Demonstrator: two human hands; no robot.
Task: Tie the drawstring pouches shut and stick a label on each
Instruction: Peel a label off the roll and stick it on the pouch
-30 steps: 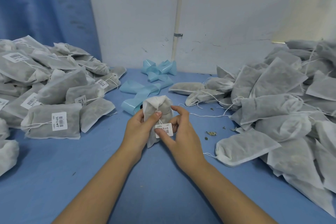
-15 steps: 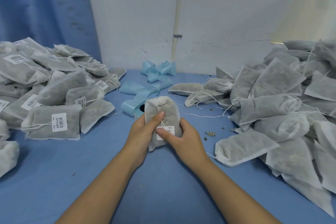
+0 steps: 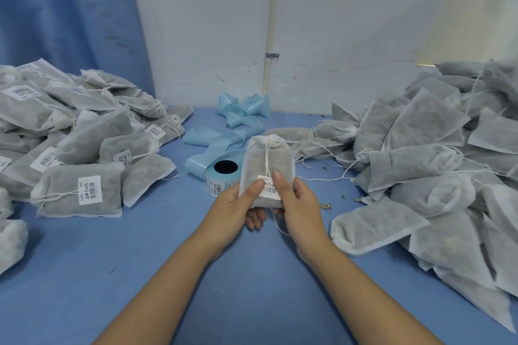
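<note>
Fingers (image 3: 253,220) of the left hand (image 3: 238,204) curl under the pouch (image 3: 266,159), thumb on its front face. The right hand (image 3: 301,204) mirrors this, with its thumb pressing the label (image 3: 270,190). Both hands grip the one pouch, which is held upright above the centre of the table (image 3: 140,260), neck toward 12 o'clock.

Assessment: the fingers behind give the thumbs something firm to press against, since the filling looks soft. The hold suits rubbing the sticker flat. The neck is gathered and knotted, and the drawstring (image 3: 267,158) runs down the face to the label's top edge. Whether it passes beneath cannot be told.

Materials: the pouch is thin white non-woven fabric, slightly see-through, with grey-green filling showing. Its shape is a plump pillow. The label is a small white paper rectangle printed with a barcode.

The label roll (image 3: 224,173), pale blue with a dark core, sits just beside the pouch at 10 o'clock, within easy reach. Spent backing strip (image 3: 241,112) curls away toward 12 o'clock. Labelled pouches (image 3: 78,148) are heaped at 9 o'clock and unlabelled ones (image 3: 420,162) at 3 o'clock, so work is judged to pass right to left.
</note>
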